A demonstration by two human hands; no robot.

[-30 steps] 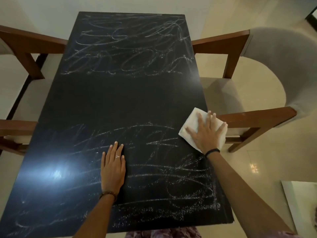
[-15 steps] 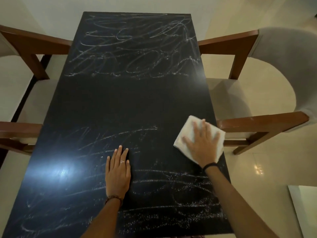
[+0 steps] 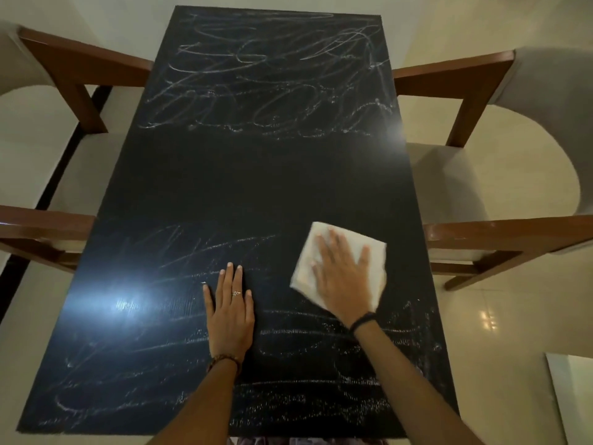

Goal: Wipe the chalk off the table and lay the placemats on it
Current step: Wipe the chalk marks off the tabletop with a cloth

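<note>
Dark table (image 3: 256,175), long axis running near to far. Chalk scribbles (image 3: 266,75) cover the far third; a second patch of chalk marks (image 3: 321,396) covers the near third, denser toward the near right corner, fainter at near left. The middle band reads bare and dark.

Right hand (image 3: 343,277) lies palm down on a white folded cloth (image 3: 333,264), right of centre, at the far edge of the near chalk patch. Fingers straight and spread apart, pressing the cloth flat to the table. Hand and cloth are blurred, so fingertip detail is soft. The cloth's near corner is hidden under the palm and wrist. Dark band on the right wrist.

Left hand (image 3: 229,306) rests flat on the table just left of the cloth, not touching it. Fingers straight and close together, thumb tucked out of sight. Ring on one finger, beaded bracelet at the wrist.

Wooden-armed chair (image 3: 481,232) with pale upholstery at right, its back cut off by the frame edge; another chair (image 3: 64,65) at left, also cut off. Bright glare spot on the table at near left washes out any chalk beneath it. Pale object at the near right corner of view, cropped, cannot identify. No placemats can be made out.
</note>
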